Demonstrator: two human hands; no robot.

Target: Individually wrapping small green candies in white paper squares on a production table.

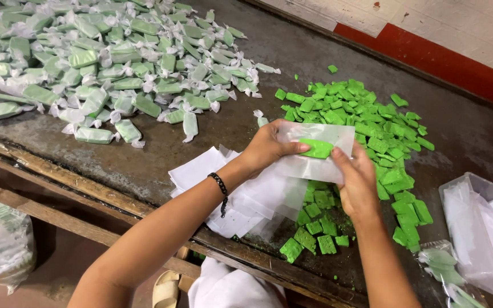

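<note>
Between both hands, a green candy block (316, 149) lies on a thin wrapper sheet (315, 149); left hand (266, 149) and right hand (358, 183) pinch its edges. Sheet looks light, flimsy; candy seemingly firm. Loose pieces (366, 125) lie just beyond.

**Hidden, cropped and unclear items**

- Heap of wrapped pieces (104, 63): cut off by the top and left picture edges; its full extent cannot be told.
- Clear tub (475, 194) at the table's right edge: cropped by the right picture edge; contents blurred behind its wall.
- Plastic bag (1, 239) below the table's near edge: cut off at left; contents indistinct.
- Stack of wrapper sheets (201, 168): partly covered by the left hand (266, 149).
- Green piece (316, 148): near end hidden under the right hand (358, 182).
- Green pieces (372, 131): some hidden behind the held sheet.
</note>
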